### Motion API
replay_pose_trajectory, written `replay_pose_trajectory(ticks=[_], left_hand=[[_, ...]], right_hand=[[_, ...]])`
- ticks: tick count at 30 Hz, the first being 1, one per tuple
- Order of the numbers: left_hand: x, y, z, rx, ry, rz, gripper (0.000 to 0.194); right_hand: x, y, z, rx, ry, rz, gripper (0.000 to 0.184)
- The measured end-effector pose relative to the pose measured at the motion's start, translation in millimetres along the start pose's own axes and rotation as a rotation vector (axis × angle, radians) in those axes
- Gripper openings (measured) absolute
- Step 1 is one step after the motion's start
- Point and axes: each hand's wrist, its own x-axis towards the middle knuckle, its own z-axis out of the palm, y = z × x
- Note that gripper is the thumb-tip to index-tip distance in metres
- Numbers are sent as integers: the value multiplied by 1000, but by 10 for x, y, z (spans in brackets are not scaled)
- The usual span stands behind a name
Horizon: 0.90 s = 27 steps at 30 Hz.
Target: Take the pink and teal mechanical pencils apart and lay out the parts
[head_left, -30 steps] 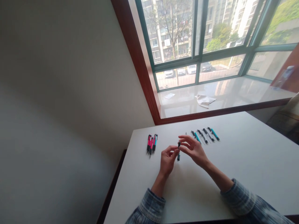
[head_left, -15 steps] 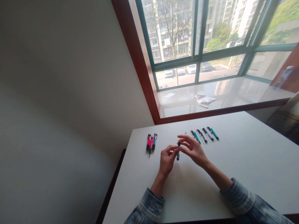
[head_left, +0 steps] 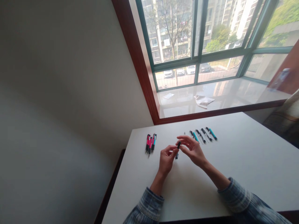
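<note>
Both hands are up over the white table [head_left: 233, 161] w/ a pen [head_left: 177, 149] pinched between them. Left hand [head_left: 166, 161] grips the lower part of the pen w/ thumb + fingertips, right hand [head_left: 193, 150] has its fingers closed on the top end, so the two hands sit close together, joined by the pen. Pen stands nearly upright, dark at the top, bit of teal lower down; can't tell if it's one piece or two, too small.

Just left of the left hand, a bunch of pink pens [head_left: 150, 143] lie side by side on the table, touching each other. Behind the right hand, towards the window, a row of teal and black pen parts [head_left: 203, 135] is spread out, well apart from the pink ones. Further back on the sill [head_left: 233, 96] there's a white cloth [head_left: 203, 100]. Both sleeves are blue plaid.
</note>
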Motion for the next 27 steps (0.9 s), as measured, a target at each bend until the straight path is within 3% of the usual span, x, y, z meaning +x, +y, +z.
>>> replay_pose_trajectory(ticks=[11,21,27], left_hand=[[-23,96,-13,-68,-23,10,38],[-57,78,-63,-151,-124,-7,47],[-62,55,-63,-139,-82,-19,45]], right_hand=[[37,-230,42,-120,-53,-70,34],[53,-237,134,-1,-103,-5,35],[45,-174,173,-137,4,-21,38]])
